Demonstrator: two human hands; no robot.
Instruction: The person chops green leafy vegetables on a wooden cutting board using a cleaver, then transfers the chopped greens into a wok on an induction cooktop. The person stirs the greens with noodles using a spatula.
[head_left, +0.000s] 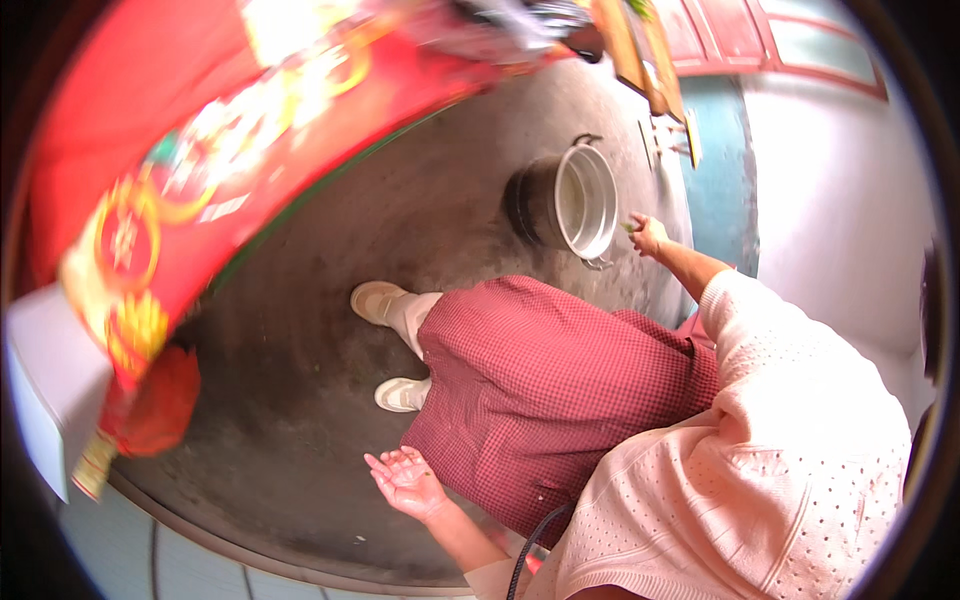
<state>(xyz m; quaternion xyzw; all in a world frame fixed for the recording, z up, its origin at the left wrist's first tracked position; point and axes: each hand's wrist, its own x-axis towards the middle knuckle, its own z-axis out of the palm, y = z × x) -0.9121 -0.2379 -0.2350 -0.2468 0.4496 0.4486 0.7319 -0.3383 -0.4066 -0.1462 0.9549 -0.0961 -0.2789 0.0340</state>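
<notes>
My left hand (409, 481) is palm up beside my lap, fingers spread, with a tiny dark green bit on the palm near the wrist. Out on the other side, my right hand (646, 233) pinches a small green plant piece (628, 226) beside the rim of a large metal pot (586, 201). The pot has two looped handles and a dark outer side, and stands on the floor. Its inside looks pale; what it holds cannot be made out. A red checked apron (555, 360) covers my lap.
A table with a bright red printed cover (247, 157) stands ahead, blurred. Below its end hangs a red bag (160, 405). Wooden furniture (652, 60) with some green on it rises beyond the pot, near a blue and white wall (716, 150). My shoes (377, 302) rest on the dark floor.
</notes>
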